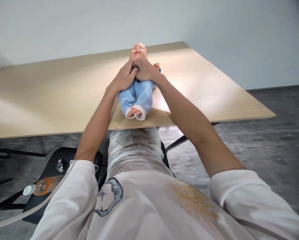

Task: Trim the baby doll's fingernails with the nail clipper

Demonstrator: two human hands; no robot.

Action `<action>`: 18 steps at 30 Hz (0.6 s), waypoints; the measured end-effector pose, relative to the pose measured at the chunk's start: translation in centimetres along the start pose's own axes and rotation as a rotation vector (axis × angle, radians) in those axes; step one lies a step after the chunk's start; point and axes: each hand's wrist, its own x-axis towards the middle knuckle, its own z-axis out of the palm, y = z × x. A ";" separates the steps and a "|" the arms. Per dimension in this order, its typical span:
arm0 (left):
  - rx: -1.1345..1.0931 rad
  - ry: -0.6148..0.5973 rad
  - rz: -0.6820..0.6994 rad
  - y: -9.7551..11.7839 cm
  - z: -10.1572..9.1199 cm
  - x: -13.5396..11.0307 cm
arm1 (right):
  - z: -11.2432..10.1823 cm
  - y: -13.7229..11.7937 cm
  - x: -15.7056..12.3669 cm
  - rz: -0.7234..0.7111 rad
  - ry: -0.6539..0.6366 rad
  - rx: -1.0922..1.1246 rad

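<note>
- Blue-clad baby doll (pixel 136 95): lies on its back on the pale wood-grain surface (pixel 204 90), face up, not far from the edge nearest me.
- Long axis: runs almost straight away from the wearer, with the head at the far end and the bare feet, in white-cuffed legs, toward the near edge.
- Left hand (pixel 124 78): closed over the doll's upper body from the image-left side, fingers curled; I read it as holding the torso.
- Right hand (pixel 146 70): closed over the chest from the other side and meeting the left hand just under the chin; I read this as a hold too. The doll's own small hand (pixel 156 66) shows just beyond it.
- Between the hands: a small dark item (pixel 134 68), too covered for me to name.
- Step in hand: I judge this to be a two-handed hold on the doll's chest, with both arms reaching forward over the surface.
- Next move: from here, I judge that it calls for keeping the hold even, as the hands cover the chest.
- Surroundings: a wristwatch (pixel 59 165) lies on a black panel (pixel 74 156) at lower left, above the grey floor (pixel 264 150).
</note>
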 end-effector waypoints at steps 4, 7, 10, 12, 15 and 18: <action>0.011 0.003 -0.027 -0.2 0.1 0.1 | -0.1 -0.2 -0.1 -0.017 0.010 -0.032; -0.007 -0.044 -0.022 -0.5 0.2 0.2 | 0.0 0.1 0.0 -0.040 0.022 -0.052; -0.031 -0.009 0.001 -0.8 0.3 0.2 | 0.3 0.7 0.2 -0.060 0.026 -0.051; -0.018 0.032 0.016 -0.9 0.3 0.2 | 0.4 1.0 0.3 -0.060 0.024 -0.048; 0.026 0.059 0.031 -1.0 0.3 0.2 | 0.4 1.1 0.3 -0.056 0.014 -0.053; 0.036 0.076 0.042 -1.1 0.4 0.2 | 0.3 0.9 0.1 -0.065 0.008 -0.062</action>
